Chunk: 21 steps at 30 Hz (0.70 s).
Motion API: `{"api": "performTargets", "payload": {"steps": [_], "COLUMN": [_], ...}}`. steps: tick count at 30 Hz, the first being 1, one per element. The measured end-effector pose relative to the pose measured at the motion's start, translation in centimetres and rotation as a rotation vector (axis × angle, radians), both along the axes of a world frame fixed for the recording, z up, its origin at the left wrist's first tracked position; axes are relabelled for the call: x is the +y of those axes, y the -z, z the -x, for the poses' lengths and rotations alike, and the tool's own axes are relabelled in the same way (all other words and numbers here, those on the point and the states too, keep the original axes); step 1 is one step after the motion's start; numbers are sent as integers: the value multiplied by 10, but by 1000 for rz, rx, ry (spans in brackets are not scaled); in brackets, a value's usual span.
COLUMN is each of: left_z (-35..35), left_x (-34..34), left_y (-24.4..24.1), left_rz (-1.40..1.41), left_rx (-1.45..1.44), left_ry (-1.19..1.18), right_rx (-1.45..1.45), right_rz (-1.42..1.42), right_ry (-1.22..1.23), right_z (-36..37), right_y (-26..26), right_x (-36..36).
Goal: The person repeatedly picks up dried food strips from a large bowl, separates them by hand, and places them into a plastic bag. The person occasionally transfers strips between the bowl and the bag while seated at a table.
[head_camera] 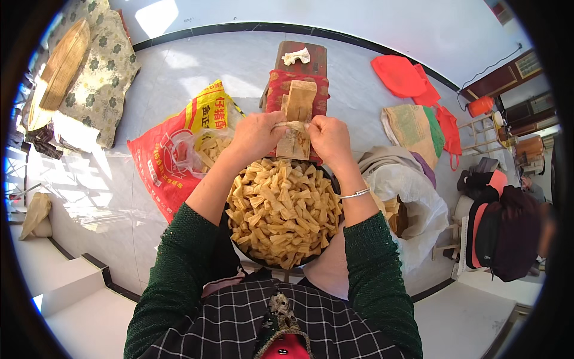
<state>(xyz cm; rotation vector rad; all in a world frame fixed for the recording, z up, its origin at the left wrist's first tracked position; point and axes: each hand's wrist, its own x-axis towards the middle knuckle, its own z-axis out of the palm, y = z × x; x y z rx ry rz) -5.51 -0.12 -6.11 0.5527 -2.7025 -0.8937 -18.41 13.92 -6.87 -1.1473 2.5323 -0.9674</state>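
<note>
Between the fingertips of both hands is a tan strip (pixel 293 124), apparently tofu skin, pulled across a wooden block (pixel 300 101). My left hand (pixel 258 137) pinches its left end, and my right hand (pixel 331 138) grips the right end. Under the block, a red patterned cloth (pixel 274 94) covers part of a wooden bench (pixel 309 47). Close below my hands, a dark round basin (pixel 258 261) is heaped with knotted tan pieces (pixel 284 211). The fingers partly hide the strip.
A red and yellow sack (pixel 154 155) with more tan pieces lies at left. At right stands a white plastic bag (pixel 430 215) beside a printed sack (pixel 410 132). A crumpled white cloth (pixel 296 56) rests on the bench. Someone's hand (pixel 525 181) shows at far right.
</note>
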Motion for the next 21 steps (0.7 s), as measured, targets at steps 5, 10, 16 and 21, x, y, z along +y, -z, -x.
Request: {"api": "performTargets", "payload": {"steps": [5, 10, 16, 21], "left_z": [-24, -36, -21, -31], "left_x": [12, 50, 62, 5], "left_y": [-31, -17, -24, -42], "left_rz": [3, -543, -1438, -1708], "left_rx": [-210, 115, 553, 949], "left_ry": [209, 183, 5, 168], "right_rx": [-118, -1300, -1398, -1123], "right_rz": [-32, 412, 483, 275], "right_ry": [-44, -56, -163, -410], "right_z": [6, -43, -57, -48], "right_y": [-2, -23, -38, -40], "right_x": [22, 19, 22, 35]}}
